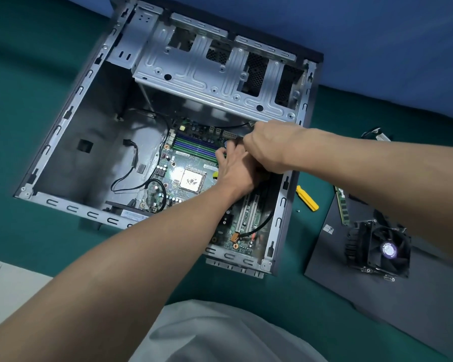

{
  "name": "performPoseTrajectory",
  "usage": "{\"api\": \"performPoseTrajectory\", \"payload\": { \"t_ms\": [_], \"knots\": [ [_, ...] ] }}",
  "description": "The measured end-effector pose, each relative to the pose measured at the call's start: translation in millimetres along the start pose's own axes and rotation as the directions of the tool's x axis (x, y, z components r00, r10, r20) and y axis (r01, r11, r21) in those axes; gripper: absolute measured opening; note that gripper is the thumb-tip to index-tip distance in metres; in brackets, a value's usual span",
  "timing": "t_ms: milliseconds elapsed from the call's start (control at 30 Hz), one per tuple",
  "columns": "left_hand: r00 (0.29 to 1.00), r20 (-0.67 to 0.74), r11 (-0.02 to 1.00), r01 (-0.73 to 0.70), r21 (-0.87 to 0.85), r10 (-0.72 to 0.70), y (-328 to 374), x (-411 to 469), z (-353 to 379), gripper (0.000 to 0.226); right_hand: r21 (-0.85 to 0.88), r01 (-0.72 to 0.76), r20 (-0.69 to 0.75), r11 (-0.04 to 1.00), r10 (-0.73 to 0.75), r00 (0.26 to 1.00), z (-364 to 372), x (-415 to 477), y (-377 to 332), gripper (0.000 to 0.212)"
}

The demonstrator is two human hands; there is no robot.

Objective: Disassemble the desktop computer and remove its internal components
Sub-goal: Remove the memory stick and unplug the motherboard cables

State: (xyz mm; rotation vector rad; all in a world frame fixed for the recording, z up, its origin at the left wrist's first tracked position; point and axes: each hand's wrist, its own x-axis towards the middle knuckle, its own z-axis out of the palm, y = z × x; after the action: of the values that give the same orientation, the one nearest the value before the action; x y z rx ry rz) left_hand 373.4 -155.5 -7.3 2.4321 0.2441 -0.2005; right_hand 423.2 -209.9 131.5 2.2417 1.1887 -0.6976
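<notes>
Currently both hands are inside the open computer case (63,142), which lies on its side on the green surface (24,61), with the motherboard (178,163) not yet out. Left hand (236,168) rests on the board, fingers (221,152) roughly straight at the right end of the memory slots (194,147). Right hand (267,145) sits just beyond it by the white power connector (229,134), fingers curled under; can't tell what they hold, if anything. Bare CPU (192,180) sits exposed just left of the left wrist.

Risks, as I judge them:
- Pulling a plug at an angle could bend pins or flex the board.
- The left palm could smear or knock the CPU.
- The thin black cable (131,176) may snag.
- The case edge could nick the right forearm.

Cooler fan (379,249), memory stick (341,207) and yellow screwdriver (307,198) lie outside, to the right.
</notes>
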Motion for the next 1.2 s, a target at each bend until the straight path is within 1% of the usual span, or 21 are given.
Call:
{"api": "performPoseTrajectory", "payload": {
  "t_ms": [67,133,200,267,333,367,467,533,667,733,800,867,967,1067,1133,1200],
  "knots": [
    [1.0,0.019,0.999,0.0,0.043,-0.001,0.0,1.6,0.9,0.037,-0.015,-0.015,0.023,1.0,0.016,1.0,-1.6,1.6,-0.7,0.01],
    [1.0,0.025,0.999,-0.004,0.048,0.003,-1.8,2.7,1.5,0.038,-0.006,-0.024,0.038,1.0,0.024,0.999,-2.2,2.6,-2.6,0.004],
    [0.999,0.043,0.999,-0.004,0.048,0.002,-3.3,3.7,2.1,0.037,0.023,-0.022,0.023,0.999,0.021,1.0,-1.2,2.5,-3.5,0.008],
    [0.998,0.064,0.998,-0.001,0.066,-0.003,-1.6,3.5,2.1,0.031,0.043,-0.012,-0.001,0.999,0.012,1.0,-0.6,1.7,-3.7,0.012],
    [0.998,0.07,0.997,-0.002,0.083,-0.004,0.1,3.9,2.5,0.025,0.055,-0.014,0.01,0.998,0.013,1.0,-0.6,0.5,-2.2,0.009],
    [0.998,0.07,0.996,0.0,0.092,-0.006,0.3,4.4,3.4,0.025,0.041,-0.017,0.024,0.999,0.016,1.0,-1.3,-0.3,-1.4,0.008],
    [0.998,0.061,0.996,0.0,0.094,-0.006,-0.4,5.9,4.8,0.032,-0.023,-0.021,0.059,1.0,0.023,0.998,0.3,1.1,-1.6,0.018],
    [0.999,0.046,0.995,-0.006,0.099,0.001,-1.9,7.2,5.2,0.032,-0.02,-0.028,0.053,0.999,0.029,0.998,1.5,2.4,-3.4,0.019],
    [1.0,0.025,0.994,-0.011,0.108,0.009,-2.6,8.7,7.5,0.034,0.02,-0.028,0.011,0.999,0.027,1.0,3.8,2.1,-1.4,0.017],
    [1.0,0.024,0.992,-0.023,0.122,0.02,-3.0,8.4,8.0,0.03,0.067,-0.02,0.002,0.998,0.02,1.0,4.4,0.9,1.5,0.016],
    [0.999,0.024,0.993,-0.039,0.113,0.036,-3.6,8.1,8.0,0.028,0.081,-0.012,0.009,0.997,0.012,1.0,4.2,0.1,2.9,0.015],
    [0.998,0.018,0.992,-0.054,0.114,0.053,-4.8,7.5,7.1,0.03,0.069,-0.008,0.02,0.998,0.006,1.0,4.7,-0.1,3.6,0.013],
    [0.998,0.009,0.99,-0.058,0.129,0.058,-5.4,7.3,5.6,0.031,-0.005,-0.014,0.05,1.0,0.014,0.999,5.7,0.9,3.4,0.015],
    [0.998,0.01,0.991,-0.059,0.116,0.059,-5.4,5.6,6.1,0.036,-0.007,-0.024,0.03,1.0,0.024,0.999,5.1,1.5,0.6,0.005],
    [0.998,0.023,0.991,-0.064,0.115,0.062,-5.2,4.7,6.1,0.039,0.006,-0.027,-0.003,1.0,0.027,1.0,4.8,2.6,-0.5,0.021],
    [0.997,0.03,0.991,-0.071,0.115,0.068,-4.7,4.1,4.5,0.038,0.02,-0.019,-0.024,1.0,0.02,1.0,5.4,2.9,1.4,0.027]
  ]
}}
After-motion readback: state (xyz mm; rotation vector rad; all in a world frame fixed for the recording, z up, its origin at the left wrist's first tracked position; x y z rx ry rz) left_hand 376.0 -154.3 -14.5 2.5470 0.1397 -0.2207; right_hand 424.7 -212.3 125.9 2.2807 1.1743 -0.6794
